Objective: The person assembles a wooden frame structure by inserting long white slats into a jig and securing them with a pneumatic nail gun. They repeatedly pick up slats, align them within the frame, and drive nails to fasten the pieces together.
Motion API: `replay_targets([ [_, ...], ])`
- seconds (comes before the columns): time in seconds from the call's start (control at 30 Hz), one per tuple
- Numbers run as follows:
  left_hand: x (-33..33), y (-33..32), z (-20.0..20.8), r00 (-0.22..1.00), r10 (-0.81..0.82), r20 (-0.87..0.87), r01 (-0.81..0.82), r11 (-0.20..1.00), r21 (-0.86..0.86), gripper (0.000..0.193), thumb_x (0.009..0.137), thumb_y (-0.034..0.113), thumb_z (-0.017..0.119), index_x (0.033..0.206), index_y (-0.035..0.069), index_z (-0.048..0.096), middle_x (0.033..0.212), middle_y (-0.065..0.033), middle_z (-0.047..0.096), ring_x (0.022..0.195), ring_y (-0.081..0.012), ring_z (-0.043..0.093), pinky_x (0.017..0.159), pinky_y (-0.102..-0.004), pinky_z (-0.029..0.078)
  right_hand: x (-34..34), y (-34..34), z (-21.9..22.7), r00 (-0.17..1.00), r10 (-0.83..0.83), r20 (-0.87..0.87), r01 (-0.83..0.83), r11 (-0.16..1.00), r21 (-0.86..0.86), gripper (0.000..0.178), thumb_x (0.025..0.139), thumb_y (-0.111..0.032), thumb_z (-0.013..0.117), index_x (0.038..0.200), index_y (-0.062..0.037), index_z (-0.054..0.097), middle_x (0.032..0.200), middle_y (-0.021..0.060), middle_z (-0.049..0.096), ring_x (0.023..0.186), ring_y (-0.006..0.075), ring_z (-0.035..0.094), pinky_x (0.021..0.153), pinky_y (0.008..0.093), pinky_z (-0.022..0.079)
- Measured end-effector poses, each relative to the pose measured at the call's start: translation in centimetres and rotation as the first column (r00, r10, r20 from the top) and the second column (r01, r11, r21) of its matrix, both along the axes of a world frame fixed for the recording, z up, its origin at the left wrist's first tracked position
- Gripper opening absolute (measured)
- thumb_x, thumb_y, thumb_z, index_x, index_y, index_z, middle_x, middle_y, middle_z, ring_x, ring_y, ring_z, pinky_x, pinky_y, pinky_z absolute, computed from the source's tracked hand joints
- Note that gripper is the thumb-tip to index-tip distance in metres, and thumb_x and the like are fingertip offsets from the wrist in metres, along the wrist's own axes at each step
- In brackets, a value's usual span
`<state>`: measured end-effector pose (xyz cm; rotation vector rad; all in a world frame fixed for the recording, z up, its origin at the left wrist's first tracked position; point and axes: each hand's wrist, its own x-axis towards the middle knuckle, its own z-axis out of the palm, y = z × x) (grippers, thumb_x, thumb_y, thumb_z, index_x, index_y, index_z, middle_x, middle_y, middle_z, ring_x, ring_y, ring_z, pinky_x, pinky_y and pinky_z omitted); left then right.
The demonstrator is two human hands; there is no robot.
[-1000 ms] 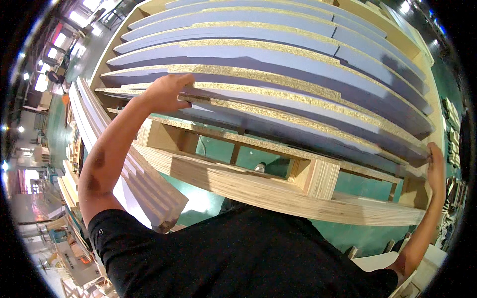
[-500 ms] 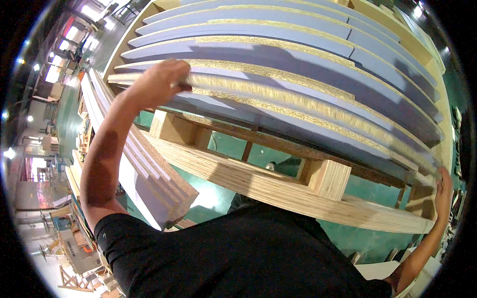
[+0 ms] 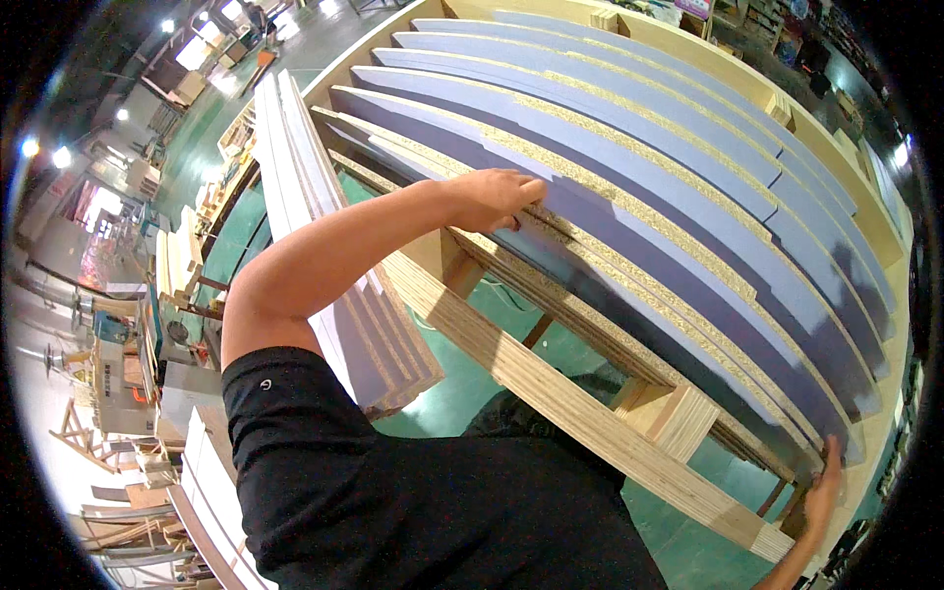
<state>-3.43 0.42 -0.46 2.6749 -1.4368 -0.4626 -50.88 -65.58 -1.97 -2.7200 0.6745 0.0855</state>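
- Since the earlier frame: left hand [image 3: 495,198] has slid from the near-left corner of the board stack further along its front edge; view has swung, so the plywood rack beam [image 3: 551,393] now runs diagonally down-right.
- Left of the beam: white panel stack [image 3: 339,285] stands on edge, close beside the rack's left end. Green floor [image 3: 462,393] shows in the narrow gap between them.
- Left arm: reaches up and right across the white panels, elbow bent, palm down, fingers curled over the front edge of the lowest lavender chipboard panel [image 3: 629,265]. Gripping that edge.
- Panel sits on top of the beam's supports, at the bottom of a stepped stack of similar lavender boards [image 3: 688,147], raw chipboard edges exposed.
- Under the beam: open bay, green floor visible, wooden block [image 3: 678,418] spaces beam from boards.
- Right hand [image 3: 821,492]: at the beam's far right end, pressed against the panel's end edge, fingers up. Closed grip or flat push: can't tell.
- Hands are well apart, one at each end of the panel.
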Motion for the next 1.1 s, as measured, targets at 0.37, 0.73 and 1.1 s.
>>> replay_targets([
  [0.37, 1.7, 0.1, 1.5, 0.979, -0.110, 0.171, 0.102, 0.993, 0.056, 0.043, 0.085, 0.020, 0.073, 0.117, 0.005, 0.048, 0.108, -0.0169, 0.061, 0.108, -0.0401, 0.059, 0.091, -0.0508, 0.048, 0.6, -2.3, -1.3, 0.988, 0.145, -0.048, -0.150, 0.978, -0.145, 0.057, 0.087, 0.013, 0.043, 0.140, -0.0050, 0.052, 0.144, 0.0179, 0.051, 0.136, 0.0355, 0.045, 0.115, 0.0437, 0.034],
  [0.73, 2.3, 1.1, 0.3, 0.958, -0.173, 0.228, 0.178, 0.984, -0.005, 0.039, 0.088, 0.020, 0.070, 0.119, 0.005, 0.053, 0.108, -0.0162, 0.064, 0.113, -0.0391, 0.059, 0.089, -0.0506, 0.050, 3.1, 1.3, -0.8, 0.988, 0.083, -0.133, -0.119, 0.950, -0.290, 0.064, 0.086, 0.004, 0.065, 0.146, -0.0072, 0.046, 0.150, 0.0177, 0.045, 0.140, 0.0371, 0.039, 0.115, 0.0471, 0.031],
  [1.1, 5.8, -3.9, -3.0, 0.897, -0.416, 0.146, 0.426, 0.903, -0.044, 0.063, 0.083, 0.011, 0.067, 0.142, 0.007, 0.046, 0.125, -0.0200, 0.058, 0.112, -0.0409, 0.054, 0.095, -0.0507, 0.045, -4.6, 0.5, -0.4, 0.987, -0.091, 0.129, 0.133, 0.920, -0.369, 0.038, 0.088, -0.011, 0.066, 0.124, -0.0017, 0.062, 0.132, 0.0193, 0.058, 0.126, 0.0367, 0.052, 0.108, 0.0449, 0.040],
])
